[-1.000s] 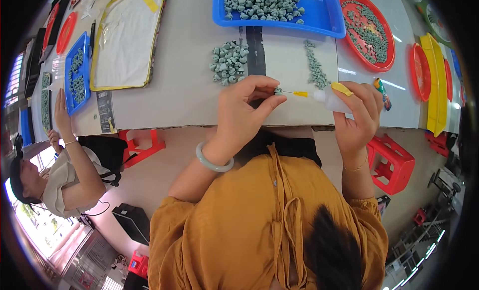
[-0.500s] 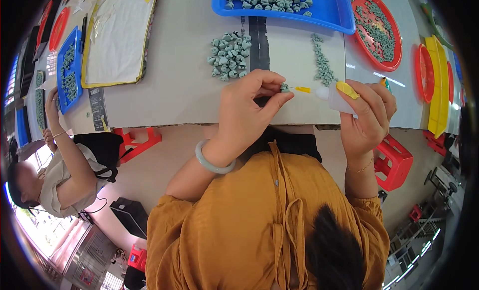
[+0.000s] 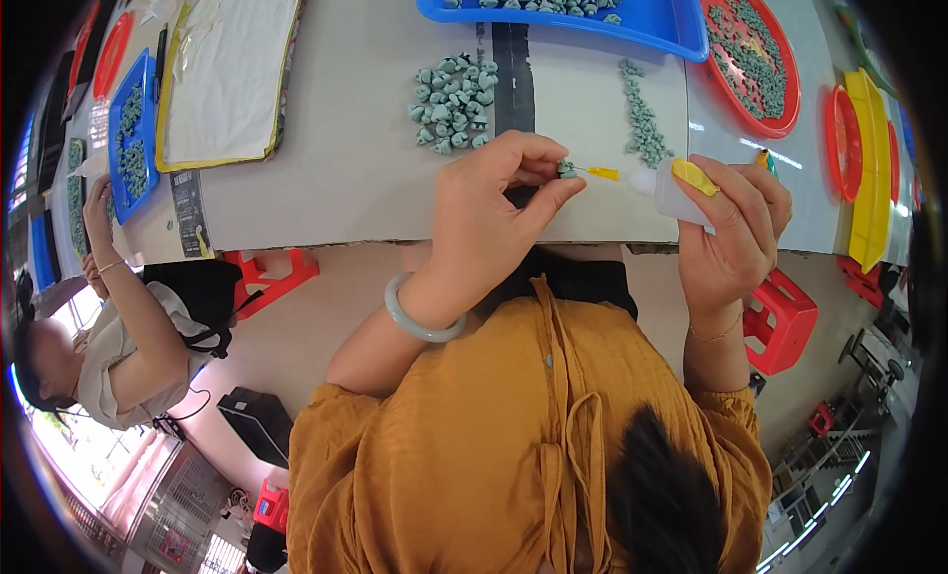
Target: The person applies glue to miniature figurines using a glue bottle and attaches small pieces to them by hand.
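Left fingers [image 3: 549, 201] pinched, right fingers [image 3: 752, 201] curled

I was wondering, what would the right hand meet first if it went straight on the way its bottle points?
The yellow needle tip of the bottle in the right hand would likely meet the small green piece pinched in the left hand; depth leaves unclear whether they touch.

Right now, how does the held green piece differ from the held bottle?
The green piece is small and grey-green; the bottle is larger and whitish. The left hand pinches the green piece; the right hand grips the bottle, tipped sideways. Both are held over the table, near its edge.
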`<state>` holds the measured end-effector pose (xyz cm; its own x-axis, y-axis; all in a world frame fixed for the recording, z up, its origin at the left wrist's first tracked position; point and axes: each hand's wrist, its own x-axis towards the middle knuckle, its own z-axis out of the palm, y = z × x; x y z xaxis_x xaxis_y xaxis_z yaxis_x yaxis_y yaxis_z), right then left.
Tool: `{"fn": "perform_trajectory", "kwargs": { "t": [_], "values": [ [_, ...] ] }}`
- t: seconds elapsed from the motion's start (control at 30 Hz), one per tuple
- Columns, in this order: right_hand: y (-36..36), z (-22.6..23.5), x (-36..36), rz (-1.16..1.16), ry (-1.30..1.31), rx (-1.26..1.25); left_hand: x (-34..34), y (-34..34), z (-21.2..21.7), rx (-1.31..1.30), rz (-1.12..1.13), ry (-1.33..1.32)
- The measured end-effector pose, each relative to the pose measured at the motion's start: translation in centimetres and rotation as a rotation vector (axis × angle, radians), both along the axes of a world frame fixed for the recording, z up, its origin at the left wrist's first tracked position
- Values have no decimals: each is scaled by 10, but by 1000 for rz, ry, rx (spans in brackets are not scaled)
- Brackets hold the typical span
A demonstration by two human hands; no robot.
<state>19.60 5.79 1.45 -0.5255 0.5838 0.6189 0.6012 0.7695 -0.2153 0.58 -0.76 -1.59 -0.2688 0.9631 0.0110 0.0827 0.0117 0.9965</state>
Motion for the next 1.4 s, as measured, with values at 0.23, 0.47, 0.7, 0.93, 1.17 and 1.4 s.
{"fn": "perform_trajectory", "kwargs": {
  "t": [0.23, 0.47, 0.7, 0.93, 1.17, 1.4],
  "values": [
    [-1, 1, 0, 3, 2, -7, 0, 0, -1, 17, 3, 8],
    [-1, 0, 0, 10, -5, -12, 1, -1, 0, -1, -1, -15],
    [1, -5, 3, -3, 30, -11, 0, -1, 0, 32, 4, -3],
    [4, -3, 3, -9, 36, -58, 1, 0, 0, 32, 13, 7],
    [37, -32, 38, -206, 333, -598, 2, -1, 2, 20, 3, 35],
    [29, -33, 28, -359, 424, -325, 0, -3, 0, 15, 15, 86]
  ]
}}
